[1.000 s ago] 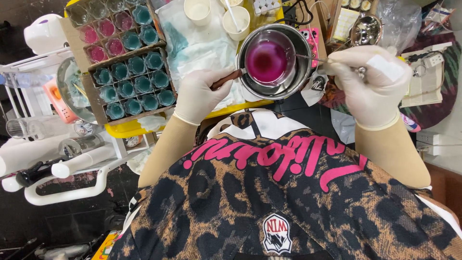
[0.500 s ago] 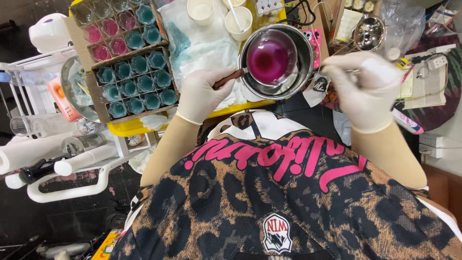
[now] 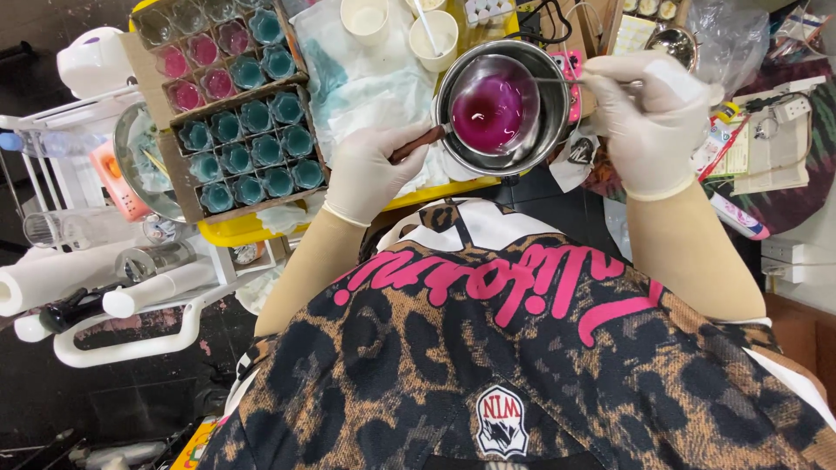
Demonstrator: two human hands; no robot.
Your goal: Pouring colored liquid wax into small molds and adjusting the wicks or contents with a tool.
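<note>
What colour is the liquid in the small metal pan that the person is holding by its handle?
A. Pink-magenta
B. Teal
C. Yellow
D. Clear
A. The metal pan, held at its wooden handle by the gloved left hand, contains a pink-magenta liquid, while the gloved right hand holds a thin stirring tool reaching into it. The teal colour shows only in the small cups in the cardboard tray to the left.
</note>
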